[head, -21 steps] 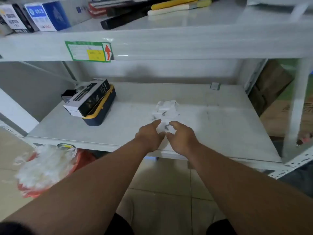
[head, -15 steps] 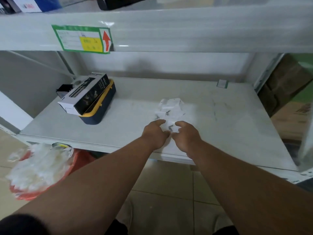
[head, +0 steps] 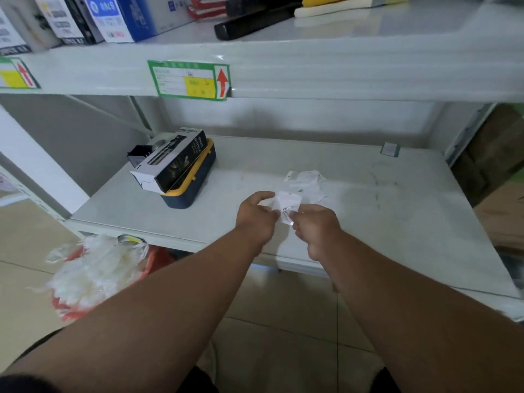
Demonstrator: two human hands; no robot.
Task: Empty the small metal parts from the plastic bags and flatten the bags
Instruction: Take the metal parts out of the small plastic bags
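A small clear plastic bag point(head: 287, 202) with small metal parts point(head: 289, 209) inside is held just above the white shelf point(head: 397, 217). My left hand point(head: 255, 214) pinches its left edge and my right hand point(head: 314, 225) pinches its lower right edge. Behind the held bag, a few more crumpled clear bags point(head: 307, 181) lie on the shelf, with one small metal part point(head: 300, 190) showing among them.
A black-and-white box point(head: 170, 158) lies on a blue-and-yellow case point(head: 192, 180) at the shelf's left. The upper shelf's front lip point(head: 312, 72) overhangs, with a green label point(head: 190, 80). A red bag of white plastic point(head: 96, 273) sits on the floor at the left.
Both hands have lifted one small bag off the pile toward me and now hold it between them. The camera has tilted up slightly.
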